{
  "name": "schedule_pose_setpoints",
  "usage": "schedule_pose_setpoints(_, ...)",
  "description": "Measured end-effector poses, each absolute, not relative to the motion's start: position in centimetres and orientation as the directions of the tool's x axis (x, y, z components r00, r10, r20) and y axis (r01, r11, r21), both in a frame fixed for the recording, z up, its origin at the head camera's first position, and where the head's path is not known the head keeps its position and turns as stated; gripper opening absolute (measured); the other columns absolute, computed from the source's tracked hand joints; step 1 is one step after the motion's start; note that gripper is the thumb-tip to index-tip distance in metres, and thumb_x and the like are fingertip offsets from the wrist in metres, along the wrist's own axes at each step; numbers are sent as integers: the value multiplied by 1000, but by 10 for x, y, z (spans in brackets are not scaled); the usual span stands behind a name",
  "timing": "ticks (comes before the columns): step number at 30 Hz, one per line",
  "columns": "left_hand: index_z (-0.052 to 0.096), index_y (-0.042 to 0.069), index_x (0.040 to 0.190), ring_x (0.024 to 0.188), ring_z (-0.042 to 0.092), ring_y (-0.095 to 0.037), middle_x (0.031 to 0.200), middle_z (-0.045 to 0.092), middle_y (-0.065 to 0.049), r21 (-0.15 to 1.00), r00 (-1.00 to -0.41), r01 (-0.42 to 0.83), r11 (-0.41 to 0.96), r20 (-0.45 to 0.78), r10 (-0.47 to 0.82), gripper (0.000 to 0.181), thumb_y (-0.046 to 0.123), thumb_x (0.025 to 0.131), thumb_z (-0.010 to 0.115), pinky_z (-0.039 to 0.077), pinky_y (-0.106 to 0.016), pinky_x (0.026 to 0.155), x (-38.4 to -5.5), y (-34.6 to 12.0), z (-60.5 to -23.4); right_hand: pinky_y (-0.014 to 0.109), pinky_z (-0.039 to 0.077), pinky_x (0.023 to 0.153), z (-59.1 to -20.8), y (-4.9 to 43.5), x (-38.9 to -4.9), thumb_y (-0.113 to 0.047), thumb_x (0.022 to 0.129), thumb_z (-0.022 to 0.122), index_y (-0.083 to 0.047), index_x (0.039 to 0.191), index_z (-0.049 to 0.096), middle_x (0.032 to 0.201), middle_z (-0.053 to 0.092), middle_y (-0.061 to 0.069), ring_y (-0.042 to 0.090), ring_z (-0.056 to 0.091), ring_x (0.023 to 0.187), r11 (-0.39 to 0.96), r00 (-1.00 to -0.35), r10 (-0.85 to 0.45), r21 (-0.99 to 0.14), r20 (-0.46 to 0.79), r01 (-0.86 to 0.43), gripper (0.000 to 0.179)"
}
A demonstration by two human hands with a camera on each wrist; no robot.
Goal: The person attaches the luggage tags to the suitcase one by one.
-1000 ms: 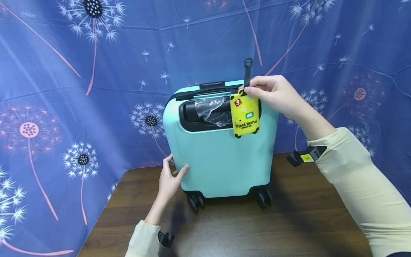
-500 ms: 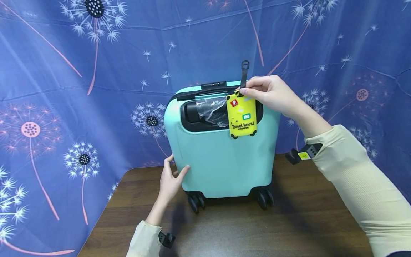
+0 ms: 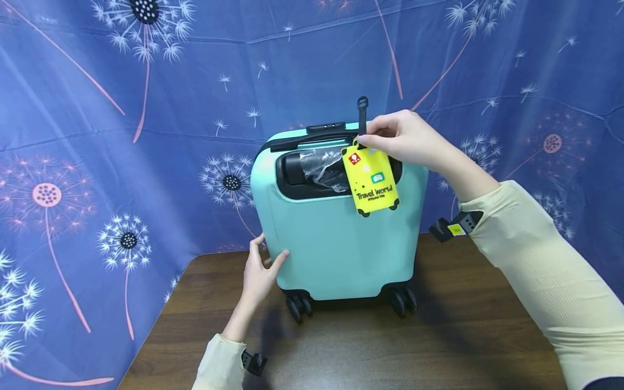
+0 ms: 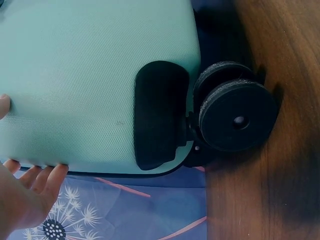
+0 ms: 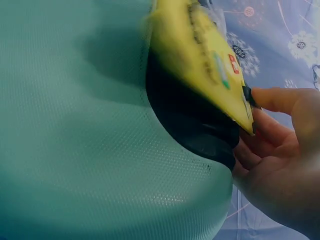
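Note:
A mint-green suitcase stands upright on its black wheels. My right hand pinches a yellow luggage tag at its top, where a short black strap with a small buckle sticks up. Printed with "Travel World", the tag hangs in front of the recessed handle area and overlaps it. In the right wrist view the tag looks blurred. My left hand holds the suitcase low on its left side, with the thumb on the front face and the fingertips along the side edge.
Clear plastic film covers part of the black telescopic handle in the recess. A black carry handle and a combination lock sit on top. The brown wooden table carries the suitcase, close to a blue dandelion-print cloth behind.
My right hand has shifted slightly left with the luggage tag, and the tag's lower end has swung to the right. The left hand and suitcase stay nearly in place.

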State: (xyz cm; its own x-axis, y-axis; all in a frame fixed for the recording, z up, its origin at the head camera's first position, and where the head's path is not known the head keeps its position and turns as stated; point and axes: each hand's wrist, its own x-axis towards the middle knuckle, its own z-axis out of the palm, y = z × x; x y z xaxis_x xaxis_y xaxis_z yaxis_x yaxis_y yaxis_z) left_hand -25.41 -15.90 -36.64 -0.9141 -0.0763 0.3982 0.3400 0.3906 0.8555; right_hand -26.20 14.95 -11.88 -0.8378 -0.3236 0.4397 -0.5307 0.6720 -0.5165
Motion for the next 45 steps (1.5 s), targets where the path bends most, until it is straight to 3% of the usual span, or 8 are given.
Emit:
schedule_pose_setpoints(4,31,17,141,123,50,-27,140,43,-11,849,-907,357,389,415,-72,70,40,85,67,48,-45,93,-253,-159,-367,28,39,70,-117,147,-263,-32,93,57,-6,97,65,95,60,9,20,51,85,691,-822,-338,-472,458,-548,28)
schedule_pose_setpoints(11,33,15,141,122,49,-29,139,43,-12,845,-902,369,386,425,-69,69,39,86,67,49,-47,92,-252,-158,-367,47,37,94,-113,146,-266,-27,95,53,0,101,62,136,42,10,30,35,127,674,-830,-361,-495,426,-548,30)
schedule_pose_setpoints(16,33,16,140,120,51,-28,137,45,-12,845,-904,364,392,422,-71,69,39,85,68,49,-46,92,-251,-158,-367,47,35,98,-109,147,-272,-30,97,49,-1,97,56,151,30,10,32,27,139,702,-861,-388,-500,330,-508,30)
schedule_pose_setpoints(20,34,17,139,120,51,-27,137,46,-12,845,-903,362,394,423,-76,68,40,85,68,49,-46,92,-252,-159,-369,36,40,85,-108,146,-277,-32,98,48,-4,93,53,130,51,12,24,49,116,694,-866,-413,-517,284,-501,29)
schedule_pose_setpoints(23,35,18,139,121,51,-27,138,45,-11,848,-903,362,387,422,-80,67,39,85,68,49,-45,92,-253,-159,-371,30,40,71,-109,145,-279,-34,98,47,-6,94,52,104,55,12,21,50,89,687,-866,-415,-527,279,-499,29)
schedule_pose_setpoints(31,34,17,140,124,50,-30,141,43,-11,848,-904,362,387,420,-76,68,39,85,68,49,-46,92,-251,-159,-370,34,38,77,-115,147,-280,-25,97,49,-3,95,56,114,43,11,24,41,104,655,-812,-432,-482,393,-582,24)
schedule_pose_setpoints(37,33,17,141,124,49,-28,143,41,-9,837,-899,362,411,430,-84,69,41,85,67,49,-45,92,-251,-159,-368,28,40,65,-115,145,-277,-31,99,46,-8,105,54,91,54,9,21,49,80,695,-812,-412,-434,412,-573,24)
schedule_pose_setpoints(45,33,17,140,123,50,-27,142,42,-8,837,-900,353,418,426,-93,68,41,86,67,50,-43,91,-253,-160,-368,33,41,74,-112,146,-274,-33,98,48,-8,109,56,104,62,14,23,52,87,687,-848,-370,-503,378,-524,29)
